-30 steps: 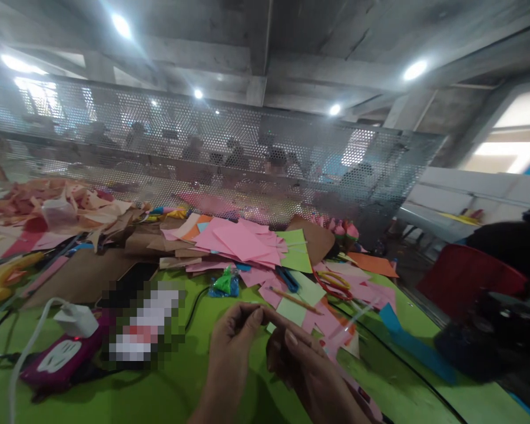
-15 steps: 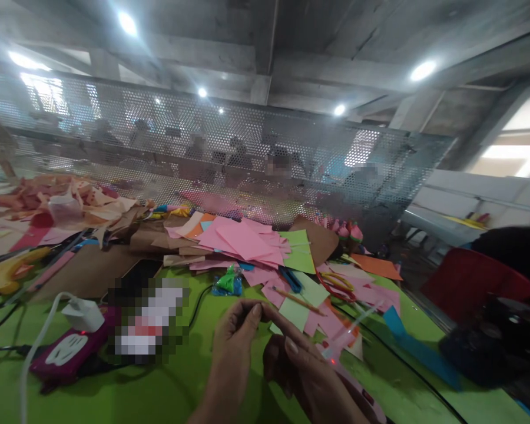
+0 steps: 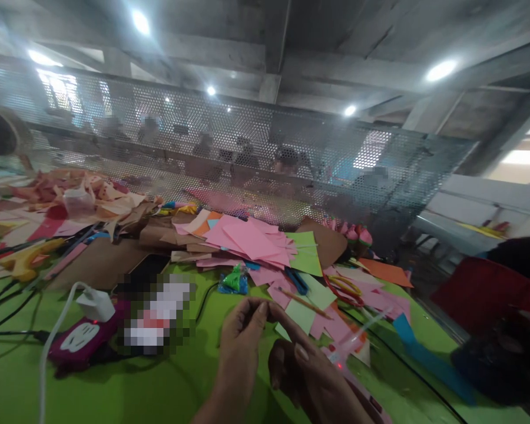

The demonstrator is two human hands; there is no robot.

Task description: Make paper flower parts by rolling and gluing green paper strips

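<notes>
Near the front middle of the green table, my left hand (image 3: 242,338) is closed, thumb pressed against curled fingers. The outstretched index finger of my right hand (image 3: 307,368) reaches into that pinch; whether anything small lies there is hidden. My right thumb stands apart and the other fingers curl loosely, with nothing visible in them. Just beside my right hand lies a pink glue gun (image 3: 357,386) with a lit red light, partly hidden by the hand. Beyond my hands are a pencil (image 3: 305,302), a blue cutter (image 3: 297,281) and a green piece on blue wrapping (image 3: 234,279).
Pink paper sheets (image 3: 251,238) and a green sheet (image 3: 307,250) pile up at the back, before a perforated metal screen (image 3: 247,159). A purple power strip (image 3: 77,343) with a white charger (image 3: 96,303) sits left. Red-handled scissors (image 3: 347,288) and a blue strip (image 3: 428,353) lie right.
The view has turned slightly left, so the scene sits a little further right. My hands keep nearly the same pose, left fingers still closed at the right index fingertip.
</notes>
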